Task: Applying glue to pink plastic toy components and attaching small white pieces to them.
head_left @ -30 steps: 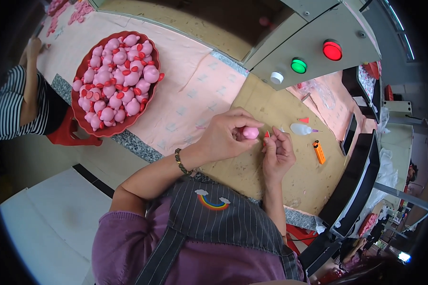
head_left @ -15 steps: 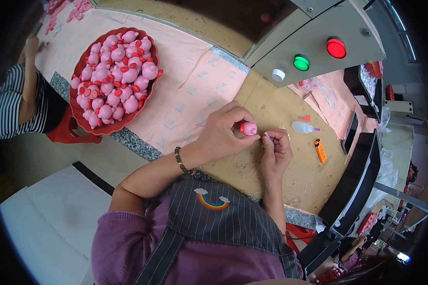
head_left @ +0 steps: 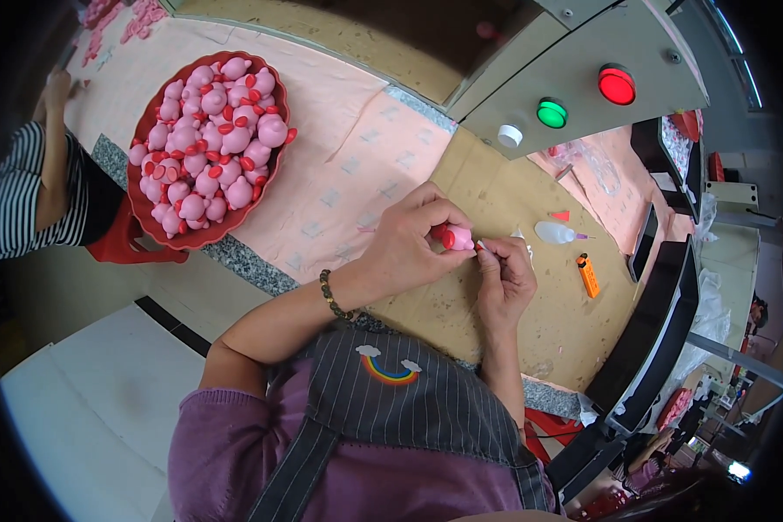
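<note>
Between the thumb and fingers of my left hand (head_left: 413, 237) is a small pink toy figure (head_left: 460, 239) with red feet, held sideways over the brown board. My right hand (head_left: 505, 283) is close beside it, thumb and forefinger pinched together at the figure's right end. A tiny pale and red bit shows at that pinch, too small to name. Several similar pink figures with red feet fill a scalloped red bowl (head_left: 279, 178) at the left.
Right of my hands, a white squeeze bottle (head_left: 552, 232) with a thin tip and an orange lighter (head_left: 588, 276) lie on the brown board (head_left: 548, 339). A grey control box (head_left: 487, 104) with red and green buttons stands ahead. A person in a striped shirt (head_left: 16, 191) works at far left.
The pink figure has turned slightly in my left fingers, showing more of its red part. Both hands stay nearly in place.
</note>
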Demonstrator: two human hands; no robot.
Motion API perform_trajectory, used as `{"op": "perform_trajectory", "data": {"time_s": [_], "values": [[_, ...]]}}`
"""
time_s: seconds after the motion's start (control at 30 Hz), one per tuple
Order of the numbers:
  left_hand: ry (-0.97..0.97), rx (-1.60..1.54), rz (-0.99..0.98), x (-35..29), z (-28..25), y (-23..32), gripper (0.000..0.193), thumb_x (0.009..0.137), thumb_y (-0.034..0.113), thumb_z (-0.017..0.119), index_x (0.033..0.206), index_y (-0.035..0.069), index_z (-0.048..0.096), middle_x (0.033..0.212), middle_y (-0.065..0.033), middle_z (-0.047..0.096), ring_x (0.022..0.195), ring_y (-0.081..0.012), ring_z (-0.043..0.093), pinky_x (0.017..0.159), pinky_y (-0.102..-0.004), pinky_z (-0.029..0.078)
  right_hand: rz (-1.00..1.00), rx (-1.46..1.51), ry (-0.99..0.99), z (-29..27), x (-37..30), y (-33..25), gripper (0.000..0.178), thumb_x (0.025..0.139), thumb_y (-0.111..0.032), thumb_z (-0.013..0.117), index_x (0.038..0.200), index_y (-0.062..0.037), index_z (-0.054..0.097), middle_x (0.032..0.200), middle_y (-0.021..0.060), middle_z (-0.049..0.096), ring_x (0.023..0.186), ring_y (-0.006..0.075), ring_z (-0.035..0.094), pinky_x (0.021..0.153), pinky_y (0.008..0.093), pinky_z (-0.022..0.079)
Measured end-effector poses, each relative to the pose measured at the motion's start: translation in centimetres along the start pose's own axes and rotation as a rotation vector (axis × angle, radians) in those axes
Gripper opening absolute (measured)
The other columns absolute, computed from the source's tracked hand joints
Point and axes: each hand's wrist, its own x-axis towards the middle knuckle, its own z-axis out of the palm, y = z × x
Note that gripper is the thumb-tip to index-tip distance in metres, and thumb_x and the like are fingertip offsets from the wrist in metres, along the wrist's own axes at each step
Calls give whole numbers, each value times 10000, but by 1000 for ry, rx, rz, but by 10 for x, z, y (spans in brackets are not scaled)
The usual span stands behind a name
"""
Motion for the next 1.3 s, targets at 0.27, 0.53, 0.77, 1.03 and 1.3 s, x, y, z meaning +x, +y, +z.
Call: {"op": "perform_trajectory", "data": {"time_s": [0.27, 0.53, 0.77, 1.03, 1.3], "values": [[31, 23, 13, 5, -1, -6, 228, 618, 38, 765, 797, 62, 625, 789, -9, 529, 570, -56, 502, 477, -210, 405, 9, 79, 49, 8, 4, -16, 73, 792, 85, 587, 835, 29, 604, 829, 60, 550, 679, 111, 506, 588, 213, 409], [-8, 95, 185, -7, 3, -11, 157, 647, 53, 744, 723, 42, 607, 749, -44, 540, 666, -108, 558, 573, -234, 456, -193, -93, 15, 7, -8, -17, 86, 793, 104, 544, 781, 19, 557, 796, 72, 542, 684, 137, 506, 639, 229, 420], [64, -422, -23, -11, 1, -5, 411, 646, -26, 792, 933, 24, 502, 886, -48, 561, 806, -79, 561, 696, -226, 488, -182, -31, -63, 8, 8, -32, 152, 805, 57, 556, 948, 29, 601, 867, 81, 543, 736, 135, 513, 658, 216, 422], [-87, -507, -108, -2, 10, -6, 442, 656, -70, 760, 1008, -7, 500, 1016, -88, 542, 940, -138, 585, 826, -276, 516, 152, 453, -57, 7, 6, -22, 206, 839, -3, 566, 1038, 49, 587, 944, 68, 583, 798, 97, 569, 704, 205, 453], [0, -131, 74, -14, 17, -6, 305, 662, -47, 704, 937, 7, 583, 921, -85, 580, 793, -134, 638, 616, -222, 555, 112, 407, -81, 4, -4, -22, 230, 795, 46, 609, 1021, 75, 577, 961, 103, 583, 846, 142, 582, 729, 242, 478]]}}
